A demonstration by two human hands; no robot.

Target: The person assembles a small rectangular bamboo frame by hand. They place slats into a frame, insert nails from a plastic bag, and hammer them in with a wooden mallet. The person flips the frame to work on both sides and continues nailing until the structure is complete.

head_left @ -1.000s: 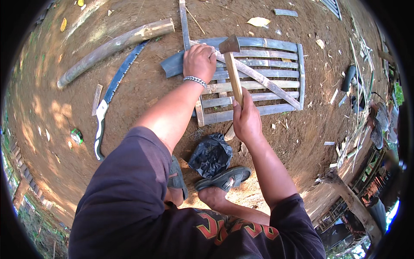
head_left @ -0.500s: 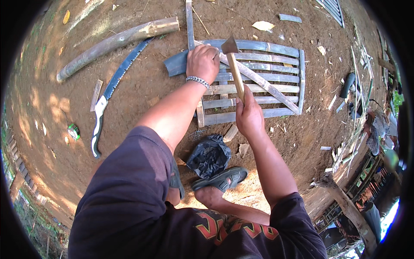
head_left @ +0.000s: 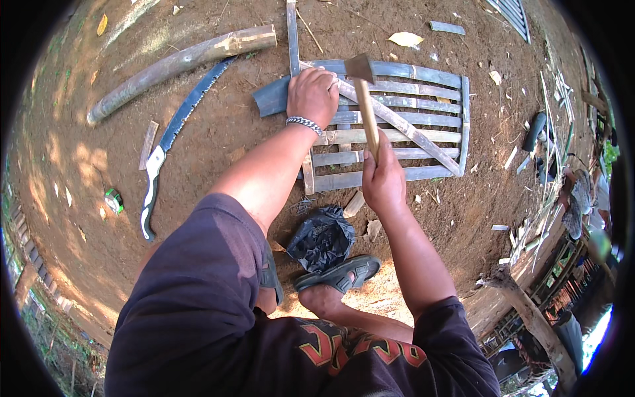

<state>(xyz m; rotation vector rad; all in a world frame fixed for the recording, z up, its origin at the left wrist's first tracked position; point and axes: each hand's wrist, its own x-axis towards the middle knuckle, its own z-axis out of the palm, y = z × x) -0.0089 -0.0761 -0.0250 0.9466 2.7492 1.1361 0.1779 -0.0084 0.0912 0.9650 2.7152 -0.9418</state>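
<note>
The grey slatted bamboo panel [head_left: 433,120] looked assembled except perhaps its far-left corner; the left hand [head_left: 312,99] lay there, grip indiscernible; the right hand [head_left: 385,177] clasped a wooden-handled, metal-headed tool [head_left: 366,109] above.

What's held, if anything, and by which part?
Right hand: dark metal-headed tool, by the lower part of its pale wooden handle. Left hand: on the upper left of the grey slatted bamboo frame; any grip is hidden.

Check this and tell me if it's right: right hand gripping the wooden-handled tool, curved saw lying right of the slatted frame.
Not quite: the head view shows the curved saw lying left of the slatted frame, not right of it. The right hand is indeed gripping the wooden-handled tool.
</note>
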